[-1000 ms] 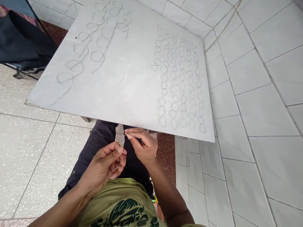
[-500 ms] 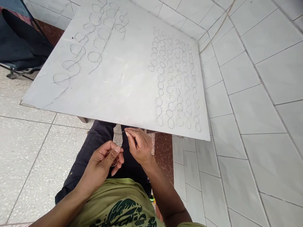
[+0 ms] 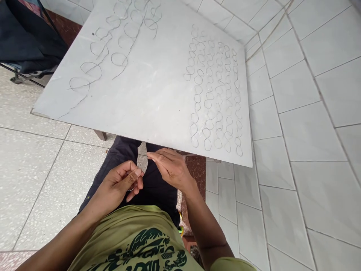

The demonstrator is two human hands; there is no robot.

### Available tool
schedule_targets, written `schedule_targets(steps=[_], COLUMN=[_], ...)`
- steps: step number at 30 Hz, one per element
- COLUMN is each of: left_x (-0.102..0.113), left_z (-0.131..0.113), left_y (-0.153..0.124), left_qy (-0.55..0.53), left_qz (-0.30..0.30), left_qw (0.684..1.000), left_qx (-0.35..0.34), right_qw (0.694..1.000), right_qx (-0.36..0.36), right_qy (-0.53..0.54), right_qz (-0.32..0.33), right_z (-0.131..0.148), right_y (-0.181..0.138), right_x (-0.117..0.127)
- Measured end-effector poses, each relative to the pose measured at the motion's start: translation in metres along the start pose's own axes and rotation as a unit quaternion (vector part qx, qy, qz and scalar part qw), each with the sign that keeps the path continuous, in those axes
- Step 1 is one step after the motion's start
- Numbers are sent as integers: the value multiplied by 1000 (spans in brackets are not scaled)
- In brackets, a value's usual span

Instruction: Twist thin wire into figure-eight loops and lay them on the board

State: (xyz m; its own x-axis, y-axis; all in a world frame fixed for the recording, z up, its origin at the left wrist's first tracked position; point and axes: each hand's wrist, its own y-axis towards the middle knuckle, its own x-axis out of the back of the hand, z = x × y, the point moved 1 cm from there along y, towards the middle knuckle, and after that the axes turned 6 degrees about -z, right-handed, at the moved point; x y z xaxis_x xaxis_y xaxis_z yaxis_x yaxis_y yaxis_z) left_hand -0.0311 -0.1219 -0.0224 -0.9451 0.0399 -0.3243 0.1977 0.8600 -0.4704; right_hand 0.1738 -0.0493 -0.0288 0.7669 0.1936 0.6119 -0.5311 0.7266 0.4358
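Note:
Just below the near edge of a white board (image 3: pixel 146 94), both my hands work a thin wire over my lap. My left hand (image 3: pixel 120 184) is closed, pinching a small wire loop (image 3: pixel 132 187) between thumb and fingers. My right hand (image 3: pixel 170 167) is closed too, its fingertips pinching the wire's other end close to the left hand. On the board lie rows of small wire loops (image 3: pixel 216 94) at the right and chains of larger wire loops (image 3: pixel 113 45) at the far left.
The board stands on a low support (image 3: pixel 100 134) above a speckled floor (image 3: pixel 36 169). White tiles (image 3: pixel 304 113) cover the right side. A dark bag on a metal frame (image 3: pixel 25 41) sits at the far left. A long wire (image 3: pixel 270 30) runs off the board's far right corner.
Both hands have shifted slightly up and left together, staying pinched on the wire. The view has tilted a little; the board itself has not moved.

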Motion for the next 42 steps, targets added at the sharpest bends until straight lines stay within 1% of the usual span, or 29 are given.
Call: schedule_targets(steps=[5,8,10,14,16,18,22,26,31,33,37,39,42], left_x=[4,6,7,8,9,10,13,14,12,11,14,16,17], left_z=[0,-2,-2,2,5,6,6,8,7,4,-2,-3,-1], left_y=[0,1,2,5,6,7,8,9,11,12,13,14,15], left_qy=[11,13,18,34,38,43,48,41,13,-11,-57,-55,-34], left_qz=[23,20,21,35,50,65,80,86,68,56,38,39,57], left_qw=[1000,1000,1000,999,998,997,995,994,997,998,996,995,993], left_qx=[2,1,2,9,18,27,43,58,32,33,61,75,100], right_qw=[997,997,998,995,989,984,983,982,984,986,986,986,985], right_qx=[-49,-61,-44,32,58,68,77,90,89,88,97,99,92], right_qy=[55,48,20,-63,-106,-133,-132,-124,-117,-112,-111,-117,-126], right_qz=[-12,3,26,76,85,92,104,111,102,92,73,66,68], right_z=[3,6,7,5,2,0,-1,0,-1,-3,-6,-7,-6], right_y=[2,6,8,11,9,7,5,10,15,13,8,7,9], right_x=[-2,-1,0,3,4,3,0,-3,-3,-2,-2,0,2])
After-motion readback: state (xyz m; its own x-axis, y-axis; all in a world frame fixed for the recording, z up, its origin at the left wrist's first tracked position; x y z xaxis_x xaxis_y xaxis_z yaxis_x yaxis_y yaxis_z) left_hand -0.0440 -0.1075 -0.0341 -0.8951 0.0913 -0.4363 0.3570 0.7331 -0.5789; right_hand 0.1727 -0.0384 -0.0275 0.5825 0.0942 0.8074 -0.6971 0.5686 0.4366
